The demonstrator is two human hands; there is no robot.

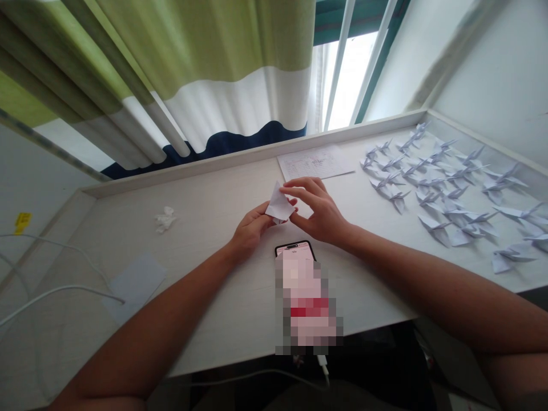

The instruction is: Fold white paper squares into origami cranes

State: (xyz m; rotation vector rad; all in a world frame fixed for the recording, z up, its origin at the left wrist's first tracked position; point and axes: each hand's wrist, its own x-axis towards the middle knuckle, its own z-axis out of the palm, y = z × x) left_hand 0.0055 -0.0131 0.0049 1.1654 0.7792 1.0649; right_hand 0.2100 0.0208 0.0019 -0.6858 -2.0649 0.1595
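**Folded triangular piece of thin white paper (279, 206) between the left hand (252, 227) and the right hand (322, 212)**

Far to the left of the left hand, a thin white cable (68, 290) runs above a flat, plain white paper sheet (143, 279). Nearer, but well apart from this hand, lies a crumpled small white paper scrap (165, 220) on the pale wooden desk (205, 308).

The left hand pinches the folded piece from its lower left side, with some fingers behind it. The piece is therefore up in the hands, its narrow tip pointing away from the person. Below the hands, towards the person, lies a black-edged phone with a pink screen (295, 249) (most of it is blurred).

The right hand has its fingers parted and curved, the index finger at the upper tip and the thumb near the right corner; whether it really grips, I cannot tell.

I judge the piece to be very light, rather crisp along its creases, not slippery, but easy to wrinkle or tear. It is better to hold it by the flat, layered part, and to touch the tip only softly.

Beyond the right hand is a printed white paper sheet (317, 162); farther right stand many folded white paper birds (507, 258).
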